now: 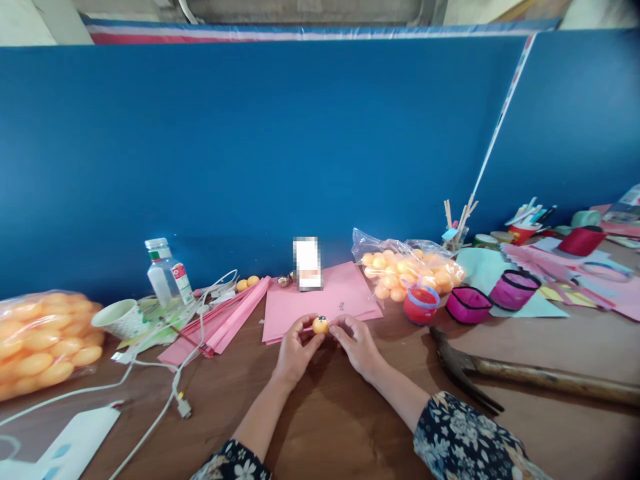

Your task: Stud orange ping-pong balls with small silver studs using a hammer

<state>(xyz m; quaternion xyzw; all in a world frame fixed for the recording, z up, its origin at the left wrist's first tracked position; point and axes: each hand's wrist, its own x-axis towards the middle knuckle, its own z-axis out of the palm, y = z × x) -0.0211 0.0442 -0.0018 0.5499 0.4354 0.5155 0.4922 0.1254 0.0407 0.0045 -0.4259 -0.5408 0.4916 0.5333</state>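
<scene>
An orange ping-pong ball point(321, 325) with small dark-and-white marks on its top is gripped between the thumb and fingers of my left hand point(298, 350). My right hand point(359, 345) comes up against the ball's right side with thumb and forefinger pinched together. Whatever sits in that pinch is too small to make out. Both hands are over the brown table, just in front of stacked pink paper point(290, 311). A few tiny grey-and-white pieces point(341, 307) lie on the paper.
Bags of orange balls stand at left point(45, 340) and behind right point(395, 270). A claw hammer point(525, 373) lies at right, near magenta fabric cups point(467, 305) and a red cup point(421, 307). Left are a plastic bottle point(167, 277), paper cup point(120, 319) and white cable point(175, 383).
</scene>
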